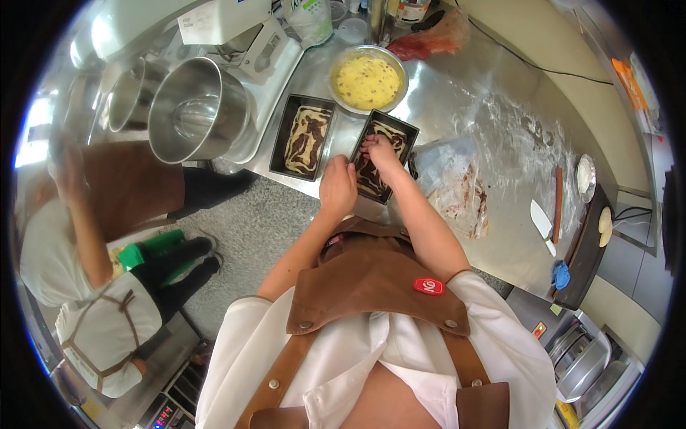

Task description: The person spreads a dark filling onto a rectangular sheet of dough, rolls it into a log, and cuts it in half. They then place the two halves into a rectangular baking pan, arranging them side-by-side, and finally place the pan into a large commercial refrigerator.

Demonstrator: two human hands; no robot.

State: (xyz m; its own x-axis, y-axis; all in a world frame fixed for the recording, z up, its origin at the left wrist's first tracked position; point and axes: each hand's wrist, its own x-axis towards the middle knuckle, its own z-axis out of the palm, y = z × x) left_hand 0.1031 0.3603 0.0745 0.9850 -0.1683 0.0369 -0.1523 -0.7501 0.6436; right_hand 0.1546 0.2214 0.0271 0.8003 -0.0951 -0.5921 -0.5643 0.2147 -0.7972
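Two dark rectangular loaf pans lie on the steel table, both with marbled chocolate and pale dough inside. My left hand [338,185] is at the near left side of the right loaf pan [410,130]; whether it grips the rim is unclear. Over that pan's marbled dough [370,174] is my right hand [380,153], fingers bent and reaching inside; its fingertips are partly hidden. The left loaf pan [275,155] stands just beside, untouched. Behind them sits a metal bowl [403,88] of yellow mixture [367,81] with brown bits.
A steel mixing bowl [236,115] stands left, near a scale [262,56]. Right are crumpled plastic bags [450,182], a knife [540,219], a brown rod [558,198], a blue cloth [560,274] and floury patches. Two people in aprons are at the left.
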